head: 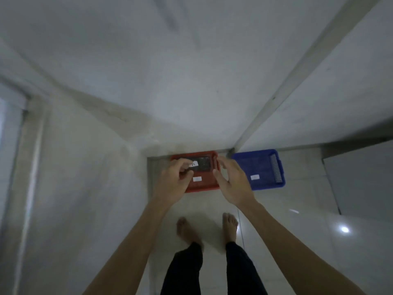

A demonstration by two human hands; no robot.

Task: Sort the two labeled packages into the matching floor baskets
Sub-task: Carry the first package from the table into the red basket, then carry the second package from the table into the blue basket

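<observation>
A red basket [202, 187] stands on the floor against the wall, with a white label on its front. To its right stands a blue basket [263, 167], also with a white label. Over the red basket I hold a dark package [203, 165] with a white label at its left end. My left hand [176, 179] pinches the package's left end. My right hand [230, 179] is at its right end with fingers spread; whether it touches the package is unclear.
A white wall rises on the left and behind the baskets. A pale vertical trim meets the floor between the two baskets. My bare feet [208, 228] stand on glossy tiles just short of the red basket. A grey panel [361, 179] lies at the right.
</observation>
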